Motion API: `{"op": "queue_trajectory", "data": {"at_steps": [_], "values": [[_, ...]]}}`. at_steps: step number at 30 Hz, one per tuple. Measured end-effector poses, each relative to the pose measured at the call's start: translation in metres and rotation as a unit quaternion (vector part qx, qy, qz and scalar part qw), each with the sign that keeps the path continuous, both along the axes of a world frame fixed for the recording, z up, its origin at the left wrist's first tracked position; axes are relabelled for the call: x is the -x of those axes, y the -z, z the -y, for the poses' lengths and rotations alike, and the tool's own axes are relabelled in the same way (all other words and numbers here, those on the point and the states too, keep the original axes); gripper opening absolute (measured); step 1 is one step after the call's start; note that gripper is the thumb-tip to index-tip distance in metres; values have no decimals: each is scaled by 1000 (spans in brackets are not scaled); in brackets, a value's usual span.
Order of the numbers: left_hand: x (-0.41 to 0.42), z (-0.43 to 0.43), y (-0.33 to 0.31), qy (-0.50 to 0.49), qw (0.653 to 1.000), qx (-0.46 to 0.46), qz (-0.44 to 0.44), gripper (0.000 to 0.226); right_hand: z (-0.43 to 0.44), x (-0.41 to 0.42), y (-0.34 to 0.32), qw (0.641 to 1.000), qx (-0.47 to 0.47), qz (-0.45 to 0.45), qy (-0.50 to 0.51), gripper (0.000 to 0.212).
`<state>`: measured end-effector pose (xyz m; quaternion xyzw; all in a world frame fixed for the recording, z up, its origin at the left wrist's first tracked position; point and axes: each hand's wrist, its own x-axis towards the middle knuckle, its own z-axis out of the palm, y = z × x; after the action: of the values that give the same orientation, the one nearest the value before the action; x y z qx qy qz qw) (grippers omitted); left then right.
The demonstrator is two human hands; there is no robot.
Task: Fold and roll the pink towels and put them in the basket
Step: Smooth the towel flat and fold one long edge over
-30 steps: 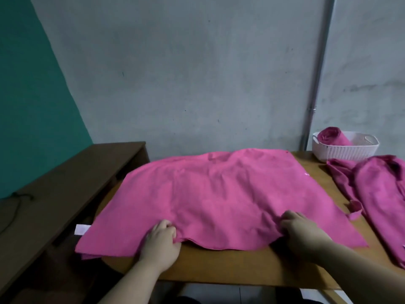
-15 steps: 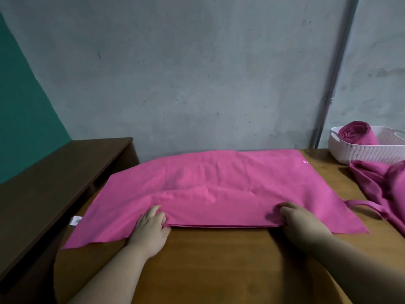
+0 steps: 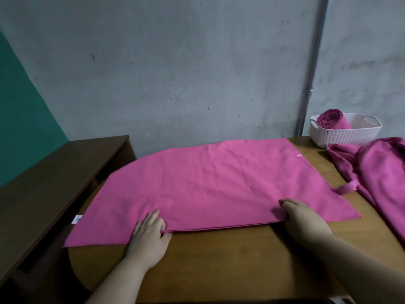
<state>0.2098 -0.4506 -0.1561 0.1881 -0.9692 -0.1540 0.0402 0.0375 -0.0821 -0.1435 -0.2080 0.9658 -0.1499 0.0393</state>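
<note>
A large pink towel (image 3: 219, 185) lies flat on the wooden table (image 3: 219, 260), folded double with its near edge toward me. My left hand (image 3: 149, 235) rests with straight fingers on the towel's near-left part, its thumb at the folded edge. My right hand (image 3: 303, 220) grips the near edge further right with curled fingers. A white basket (image 3: 350, 134) stands at the far right and holds one rolled pink towel (image 3: 333, 121).
A heap of loose pink towels (image 3: 377, 172) lies along the table's right side, just in front of the basket. A dark wooden bench (image 3: 54, 183) adjoins the table on the left. A grey wall with a pipe (image 3: 309, 84) rises behind.
The towel, bunched and rumpled a second ago, has been pulled smooth and now lies flat. My left fingers have straightened onto it. My right hand stays at the near edge.
</note>
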Motion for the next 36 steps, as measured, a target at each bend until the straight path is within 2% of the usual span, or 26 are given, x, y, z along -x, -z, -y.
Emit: {"op": "queue_trajectory", "data": {"at_steps": [5, 11, 14, 17, 20, 22, 24, 26, 29, 33, 36], "values": [[-57, -26, -1, 4, 1000, -8, 20, 29, -30, -49, 3, 999, -3, -5, -33, 59], [-93, -49, -1, -25, 998, -9, 48, 41, -55, -95, 9, 997, -8, -37, -66, 33], [-88, -62, -11, -50, 999, 7, -11, 38, -61, -110, 7, 994, -34, -57, -84, 36], [-71, -78, -14, -6, 999, 31, -43, 29, -60, -114, 1, 996, -51, -45, -59, 40], [-52, -92, -10, 44, 998, 45, -7, 50, -53, -104, -7, 999, -4, -40, -6, 37], [-44, -101, -7, 60, 995, 56, 65, 66, -46, -94, -12, 999, -17, -52, 0, 34], [-42, -108, -2, 72, 985, 77, 138, 72, -39, -82, -12, 999, -16, -46, -6, 43], [-41, -111, -2, 69, 979, 90, 166, 76, -34, -71, -11, 999, -6, -45, -17, 50], [-35, -111, -13, 73, 982, 112, 135, 85, -28, -59, -13, 996, -55, -34, -55, 53], [-5, -115, -16, 106, 989, 96, 45, 69, -22, -42, -9, 994, -89, -23, -64, 67], [13, -123, -5, 142, 982, 94, 76, 66, -27, -42, 6, 991, -122, 4, -60, 78]]}}
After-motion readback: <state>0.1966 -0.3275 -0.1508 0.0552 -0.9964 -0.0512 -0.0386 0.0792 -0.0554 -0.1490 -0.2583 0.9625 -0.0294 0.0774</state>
